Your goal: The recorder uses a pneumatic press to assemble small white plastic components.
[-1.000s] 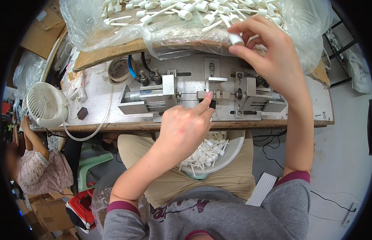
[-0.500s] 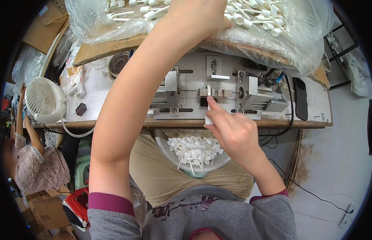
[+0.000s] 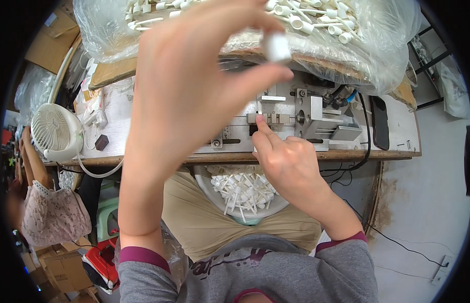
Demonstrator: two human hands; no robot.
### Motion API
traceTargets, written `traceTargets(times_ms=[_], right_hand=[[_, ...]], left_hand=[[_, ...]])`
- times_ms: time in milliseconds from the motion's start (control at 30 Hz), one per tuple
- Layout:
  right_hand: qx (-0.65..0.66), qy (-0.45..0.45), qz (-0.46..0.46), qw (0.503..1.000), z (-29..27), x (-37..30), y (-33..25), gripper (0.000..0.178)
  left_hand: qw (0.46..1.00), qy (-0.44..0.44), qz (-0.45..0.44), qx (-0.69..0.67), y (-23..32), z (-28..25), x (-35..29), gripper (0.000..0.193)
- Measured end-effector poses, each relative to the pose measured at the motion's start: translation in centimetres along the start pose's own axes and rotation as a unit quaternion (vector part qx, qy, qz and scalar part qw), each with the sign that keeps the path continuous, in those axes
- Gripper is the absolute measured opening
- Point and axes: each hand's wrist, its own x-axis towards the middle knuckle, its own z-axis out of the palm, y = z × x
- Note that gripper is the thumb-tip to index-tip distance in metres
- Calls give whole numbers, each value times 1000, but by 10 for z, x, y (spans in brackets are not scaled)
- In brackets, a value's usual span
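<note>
My left hand (image 3: pixel 189 76) is raised over the bench, blurred by motion, its fingers and thumb curved round a small white plastic scoop (image 3: pixel 277 48). Only the scoop's cup end shows; its handle is hidden. Lower and to the right, my right hand (image 3: pixel 290 161) is at a small metal holding block (image 3: pixel 275 119). Its index finger presses on a white scoop handle (image 3: pixel 260 107) that stands out past the block, while the other fingers are curled and hide the rest of that piece. Metal slide units (image 3: pixel 321 121) flank the block; my left arm covers most of the left one.
A plastic bag of white scoops (image 3: pixel 336 20) lies on cardboard behind the fixture. On my lap stands a basin (image 3: pixel 203 186) full of similar pieces. A fan (image 3: pixel 55 129) is at the left, a phone (image 3: pixel 380 123) at the right. Another person's arm (image 3: pixel 35 161) shows far left.
My left hand has come back from the bag, toward me, with a white scoop in its fingers. My right hand stays at the block; the white end seen under it before is now hidden.
</note>
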Motion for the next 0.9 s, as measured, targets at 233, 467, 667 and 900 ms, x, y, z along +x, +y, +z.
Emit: traceTargets(times_ms=[233,467,667,900], right_hand=[[217,108,118,963,-49,43,57,26],[85,140,190,968,-55,114,128,31],[146,126,188,963,-61,108,113,41],[374,78,171,908,-60,39,60,30]], left_hand=[[977,-124,-158,-72,46,5,-88,40],[978,-181,-103,20,55,43,-120,31],[969,-209,-124,47,53,49,-112,28],[971,-199,-133,3,43,46,-113,29]])
